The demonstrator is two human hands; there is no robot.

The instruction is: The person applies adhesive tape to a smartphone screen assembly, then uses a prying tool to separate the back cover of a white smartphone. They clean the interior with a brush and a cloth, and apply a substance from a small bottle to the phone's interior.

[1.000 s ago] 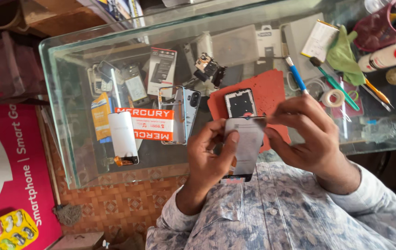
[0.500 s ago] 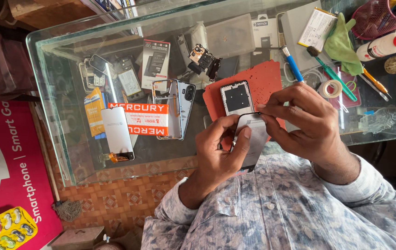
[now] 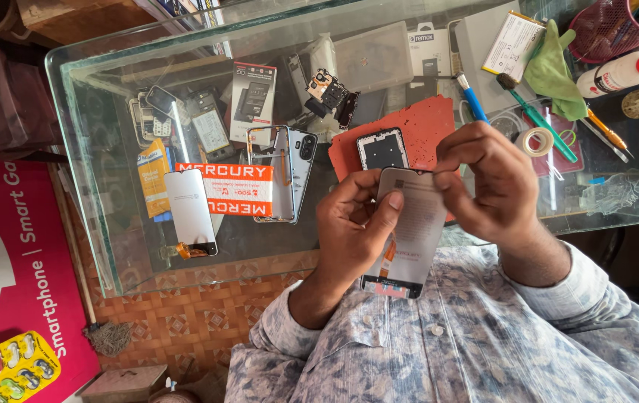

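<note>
Over glass counter, both hands grip phone screen lengthwise toward wearer.

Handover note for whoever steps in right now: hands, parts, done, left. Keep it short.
Left hand: grips the phone display panel from its left edge, thumb across the back.
Right hand: fingers pinch at the panel's top edge, seemingly at a film or a label; exact contact is blurred.
Panel is held above the glass counter, back side up, orange flex at its lower end.
On the counter: phone frame on the red mat, second display panel, phone back cover, blue brush, tape roll.
Done: panel is in hand.
Left: panel not yet fitted to the frame.
</note>
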